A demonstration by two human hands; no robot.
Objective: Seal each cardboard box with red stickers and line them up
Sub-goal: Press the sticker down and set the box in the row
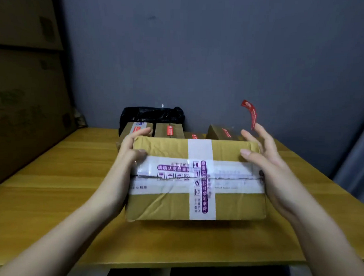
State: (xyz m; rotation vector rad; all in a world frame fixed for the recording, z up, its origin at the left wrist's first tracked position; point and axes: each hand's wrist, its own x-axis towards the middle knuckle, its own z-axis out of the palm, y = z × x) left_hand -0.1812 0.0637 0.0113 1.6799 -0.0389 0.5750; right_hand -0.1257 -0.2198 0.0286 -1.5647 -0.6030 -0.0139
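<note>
A large cardboard box (164, 203) crossed with white and purple printed tape is held above the yellow table. My left hand (131, 148) grips its left end, fingers over the top edge. My right hand (265, 161) presses against the box's right end with fingers spread. A curled red sticker (251, 114) hangs from a raised fingertip of that hand. Behind the big box, several smaller cardboard boxes (169, 130) with red stickers on top stand in a row along the table's far edge.
A black plastic bag (151, 114) lies behind the row against the grey wall. Big stacked cartons (24, 91) rise at the left. The yellow wooden table (51, 185) spreads to both sides; its front edge is close to me.
</note>
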